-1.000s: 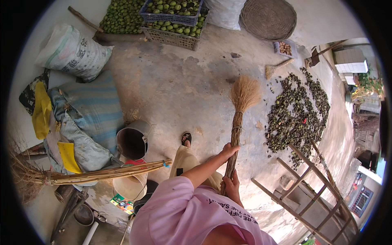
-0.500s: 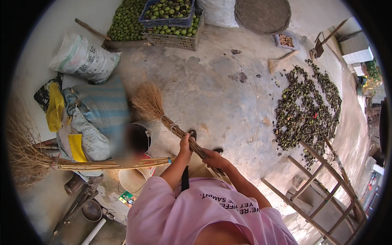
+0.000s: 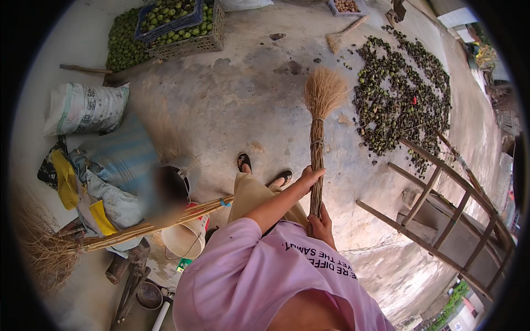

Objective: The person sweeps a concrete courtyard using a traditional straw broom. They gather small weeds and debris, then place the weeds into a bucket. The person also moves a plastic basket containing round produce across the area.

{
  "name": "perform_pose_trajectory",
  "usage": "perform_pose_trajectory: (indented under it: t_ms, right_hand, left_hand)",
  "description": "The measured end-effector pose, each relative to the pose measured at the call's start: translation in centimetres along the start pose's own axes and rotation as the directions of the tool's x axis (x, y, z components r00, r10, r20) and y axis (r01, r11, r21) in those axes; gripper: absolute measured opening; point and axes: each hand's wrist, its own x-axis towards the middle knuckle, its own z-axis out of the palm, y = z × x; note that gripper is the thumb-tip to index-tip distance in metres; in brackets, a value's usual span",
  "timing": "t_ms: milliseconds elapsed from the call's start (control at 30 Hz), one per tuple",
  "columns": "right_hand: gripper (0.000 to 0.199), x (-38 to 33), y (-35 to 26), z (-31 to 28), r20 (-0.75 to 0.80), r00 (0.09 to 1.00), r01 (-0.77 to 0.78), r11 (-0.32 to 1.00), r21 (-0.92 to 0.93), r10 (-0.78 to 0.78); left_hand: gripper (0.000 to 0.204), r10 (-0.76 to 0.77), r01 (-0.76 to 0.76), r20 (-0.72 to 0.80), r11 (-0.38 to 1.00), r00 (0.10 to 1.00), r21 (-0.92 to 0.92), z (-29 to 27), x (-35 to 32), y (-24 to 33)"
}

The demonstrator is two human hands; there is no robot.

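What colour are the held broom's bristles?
Light tan bristles, seen best in the head view.

Blue crate [image 3: 171,29] of green fruit [image 3: 165,14] stacked on grey crate [image 3: 187,46], upper left. White sack [image 3: 91,107] near blue-striped sack [image 3: 121,151]. Yellow sheet [image 3: 65,182] at far left. Wooden ladder [image 3: 423,196] at right.

Widest gap: concrete floor [image 3: 232,105] ahead of the shoes [image 3: 244,162], striped sack [image 3: 124,149] to held broom [image 3: 317,143], open up to the crates [image 3: 193,47]. Right of that broom, scattered dark pieces [image 3: 375,102] take the floor; wooden ladder [image 3: 451,220] blocks lower right. Lower left is tight: bucket [image 3: 190,168] (partly blurred, edge unclear), long twig broom [image 3: 154,224] running across beside it.
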Motion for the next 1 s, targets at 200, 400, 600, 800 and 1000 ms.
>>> perform_pose_trajectory:
  t_ms: [200, 400, 600, 800, 1000]
  right_hand:
    - [0.052, 2.2, -0.9, -1.4, 0.217, 0.975, 0.061, 0.995, -0.078, -0.043]
    - [0.052, 9.5, -1.6, -0.1, 0.555, 0.832, 0.128, 0.971, -0.199, 0.004]
    - [0.051, 8.2, -3.5, -4.6, 0.413, 0.898, -0.05, 0.967, -0.249, 0.153]
    - [0.05, 0.7, -3.3, -6.8, -0.229, 0.96, -0.15, 0.987, 0.065, 0.161]
    - [0.053, 2.1, -8.5, -1.7, -0.387, 0.921, 0.041, 0.971, 0.235, 0.055]
  left_hand:
    - [0.034, 0.071, -0.085, -0.174, 0.994, 0.982, -0.072, -3.1, 0.1, 1.4]
    - [0.027, -0.004, -0.165, -0.414, 0.913, 0.91, -0.372, -9.5, -0.7, 2.8]
    - [0.027, -0.233, 0.112, -0.223, 0.885, 0.946, -0.452, -5.3, 1.4, -0.8]
    - [0.027, -0.39, 0.371, 0.141, 0.918, 0.91, 0.14, 8.3, 3.2, -1.3]
    - [0.031, -0.195, 0.097, 0.285, 0.941, 0.938, 0.323, 10.9, 4.3, 6.4]
